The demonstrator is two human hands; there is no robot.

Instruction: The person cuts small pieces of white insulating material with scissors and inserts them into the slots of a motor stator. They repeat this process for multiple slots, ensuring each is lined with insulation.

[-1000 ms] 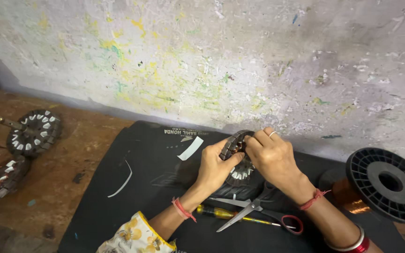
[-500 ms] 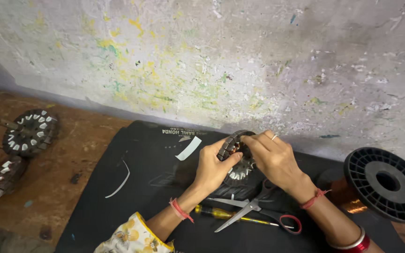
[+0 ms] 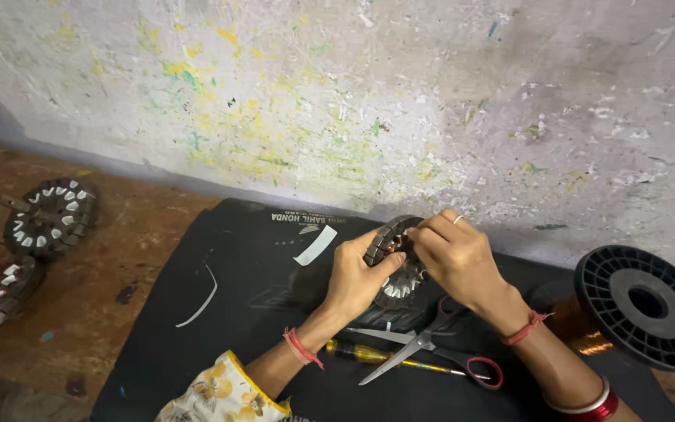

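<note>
A round, dark metal slotted motor core stands on edge over the black rubber mat, gripped on both sides: the left hand clasps its near rim, the right hand pinches its top. Scissors and a yellow-handled screwdriver lie just below; a black wire spool sits at right.

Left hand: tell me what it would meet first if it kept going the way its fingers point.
The left hand points up and right, and its fingers already rest on the round slotted motor stator. Straight beyond that lies the right hand, gripping the stator's far side; depth between them is unclear.
</note>
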